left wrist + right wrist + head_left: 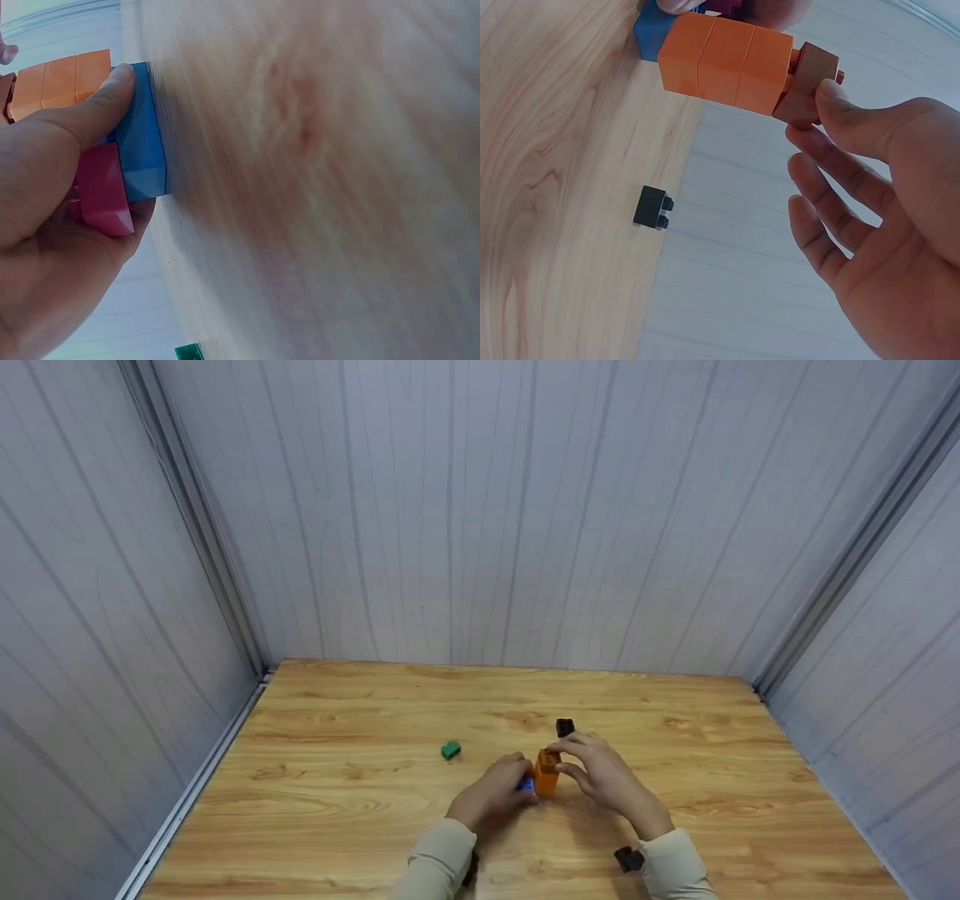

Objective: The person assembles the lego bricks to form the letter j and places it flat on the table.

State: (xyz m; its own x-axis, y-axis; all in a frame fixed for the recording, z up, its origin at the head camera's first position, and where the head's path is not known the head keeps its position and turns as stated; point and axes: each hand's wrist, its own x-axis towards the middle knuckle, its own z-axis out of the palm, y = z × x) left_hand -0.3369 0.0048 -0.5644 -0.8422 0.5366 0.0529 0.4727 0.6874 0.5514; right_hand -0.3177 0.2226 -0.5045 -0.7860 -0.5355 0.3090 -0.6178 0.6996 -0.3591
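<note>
A blue brick (pixel 146 142) lies low on the table, with a magenta brick (pixel 105 187) on it. My left hand (pixel 491 791) grips these two, its thumb along the blue brick. Beside the magenta one, an upright stack of orange bricks (pixel 726 64) rises from the blue brick. At the top of that stack sits a brown brick (pixel 810 79), tilted, with a gap showing at its joint. My right hand (pixel 609 781) pinches the brown brick between thumb and fingertips, its other fingers spread loosely.
On the wooden table (pixel 337 720), a small green brick (pixel 450 749) lies left of the hands. One black brick (pixel 565 727) is just beyond the right hand, another (pixel 628 859) by the right sleeve. Something black (pixel 471 868) shows beside the left sleeve. Pale walls enclose the table.
</note>
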